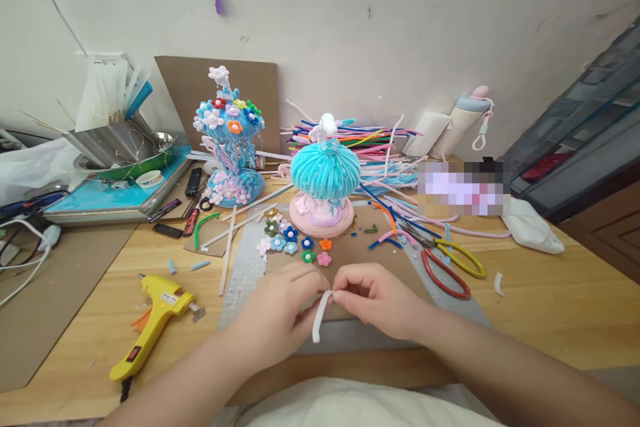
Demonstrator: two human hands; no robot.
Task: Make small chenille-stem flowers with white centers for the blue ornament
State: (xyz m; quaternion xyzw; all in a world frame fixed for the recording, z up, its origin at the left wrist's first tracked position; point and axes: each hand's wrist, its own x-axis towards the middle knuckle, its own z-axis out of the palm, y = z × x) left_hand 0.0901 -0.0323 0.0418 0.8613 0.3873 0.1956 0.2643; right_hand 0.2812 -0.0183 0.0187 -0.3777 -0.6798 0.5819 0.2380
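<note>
Both hands meet above the front of the brown board. My left hand (293,303) is closed, its fingers pinching a white pipe cleaner (321,320) whose free end hangs down towards me. At the pipe cleaner's upper end, my right hand (377,297) pinches with thumb and forefinger. Just beyond the fingers lie small pipe-cleaner flowers (308,257) in several colours. Behind them stands a jellyfish-like craft with a turquoise ribbed dome (325,172) on a pink round base (300,217). To its left rises a taller blue one (227,127) covered in flowers.
A yellow glue gun (155,320) lies at left. Scissors with red and yellow handles (453,270) rest at right. Bundled pipe cleaners (350,140) lie at the back. A metal bowl (117,140) sits on books (125,193). A bottle (460,123) leans at the wall.
</note>
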